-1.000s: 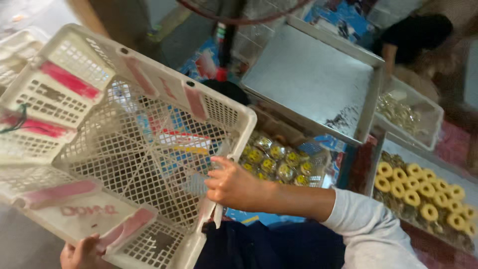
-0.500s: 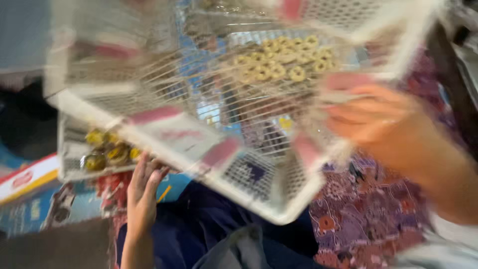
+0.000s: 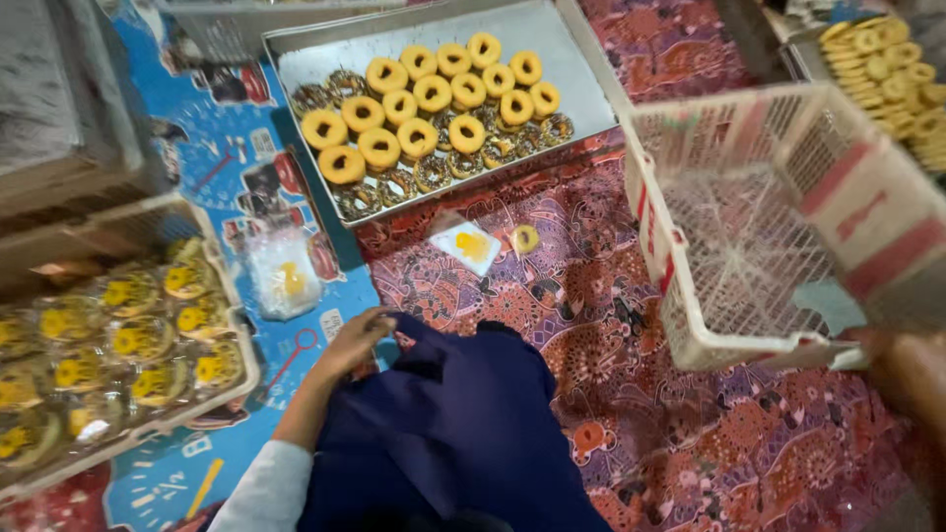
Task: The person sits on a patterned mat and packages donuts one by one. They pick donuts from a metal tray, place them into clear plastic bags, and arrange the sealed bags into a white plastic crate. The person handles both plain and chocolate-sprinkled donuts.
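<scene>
Hands are working apart: the left hand is resting loosely curled at the edge of dark blue cloth over the person's lap, gripping nothing that can be made out, while the right hand, mostly cut off at the frame's edge, is closing on the lower rim of a white lattice crate and holding it tilted. That crate is showing nothing inside, so filling appears not to have begun on it. Left of the crate, on the patterned floor mat, one loose ring pastry and a small clear packet are lying close together; further left, another wrapped packet is sitting alone. Up and left of the crate, a metal tray is carrying many unwrapped yellow rings, suggesting much wrapping remains. Far left of the crate, a basket of wrapped pastries looks nearly full. Open mat below the crate is offering room; the tray's corner is crowding the crate's upper left edge.
</scene>
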